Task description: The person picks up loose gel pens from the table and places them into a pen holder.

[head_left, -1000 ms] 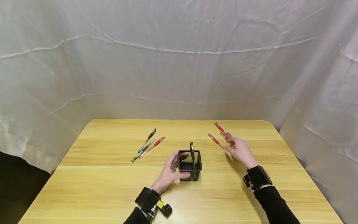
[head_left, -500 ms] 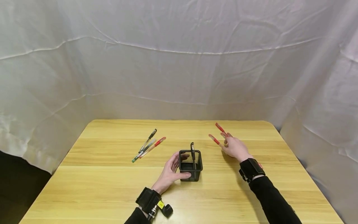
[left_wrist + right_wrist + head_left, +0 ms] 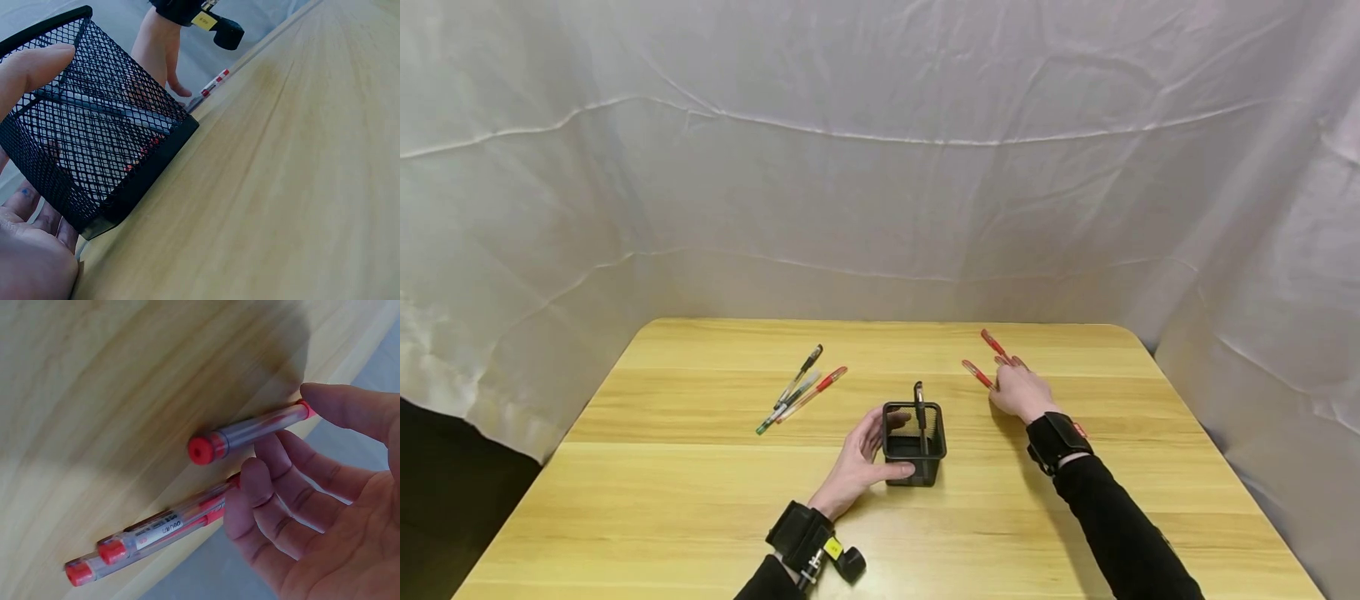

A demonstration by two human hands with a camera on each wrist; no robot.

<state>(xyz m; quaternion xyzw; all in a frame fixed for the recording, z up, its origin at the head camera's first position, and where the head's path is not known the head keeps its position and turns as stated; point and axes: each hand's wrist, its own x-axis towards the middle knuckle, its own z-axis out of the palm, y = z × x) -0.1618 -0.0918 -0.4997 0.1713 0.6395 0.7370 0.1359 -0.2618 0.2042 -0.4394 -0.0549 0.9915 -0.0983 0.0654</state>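
Note:
My left hand (image 3: 857,462) grips a black mesh pen holder (image 3: 915,475), thumb across the front and fingers behind. A black-capped pen (image 3: 919,407) stands in it, and the left wrist view shows it slanting behind the mesh (image 3: 119,75). At the right of the table my right hand (image 3: 1024,393) reaches over red gel pens. In the right wrist view one red pen (image 3: 253,432) lies between the thumb and index finger, which come right up to its sides. Two more red pens (image 3: 161,530) lie side by side near the other fingertips.
On the left of the wooden table (image 3: 662,500) lies a loose group: a black pen (image 3: 810,359), a red pen (image 3: 829,380) and a green-ended pen (image 3: 767,424). Another red pen (image 3: 993,342) points toward the back edge. A pale cloth (image 3: 880,208) hangs behind the table.
My right hand has moved forward and left over the red pens, covering more of the nearest one. The pens stay in place. My left hand keeps its grip on the pen holder.

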